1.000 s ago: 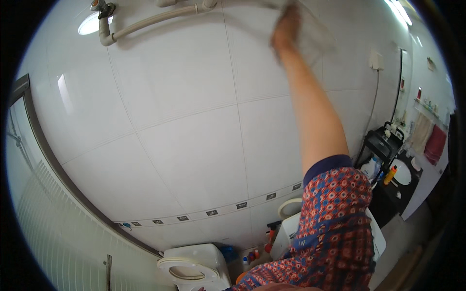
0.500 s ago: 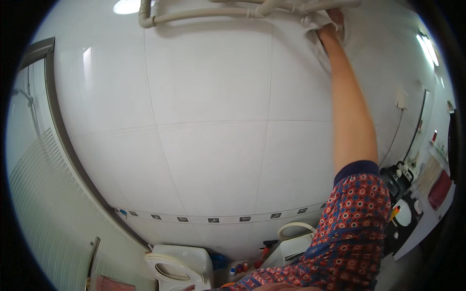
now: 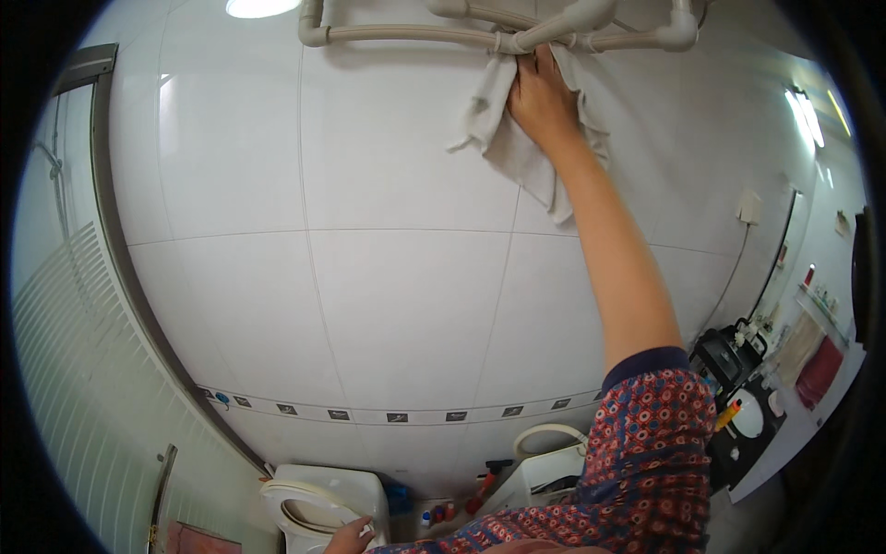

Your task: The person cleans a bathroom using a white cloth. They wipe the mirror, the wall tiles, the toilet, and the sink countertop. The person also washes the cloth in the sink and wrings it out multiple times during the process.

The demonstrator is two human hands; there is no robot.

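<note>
On a white-tiled bathroom wall (image 3: pixel 406 305), just beneath a run of beige plastic pipes (image 3: pixel 406 35), a person's raised right hand (image 3: pixel 544 100) holds a limp, off-white fabric cloth (image 3: pixel 524 164), its fingers bunched narrowly into the material. The cloth lies between the hand and the tiles, spreading out on both sides of the fingers, with a ragged edge to the left and a drooping corner below the wrist. The fingertips reach up to the pipe joint; whether they touch it cannot be told. A short sleeve of red-and-blue patterned fabric (image 3: pixel 651 434) with a dark blue cuff covers the upper arm. Well apart from the cloth, far below and to its left, the left hand (image 3: pixel 351 537) shows at the lower edge beside a white ceramic toilet (image 3: pixel 355 485), its fingers partly bent; whether it grips anything cannot be told. A band of small dark square tiles (image 3: pixel 397 417) crosses the wall between the two hands, and a ribbed glass panel (image 3: pixel 83 388) stands at far left.
</note>
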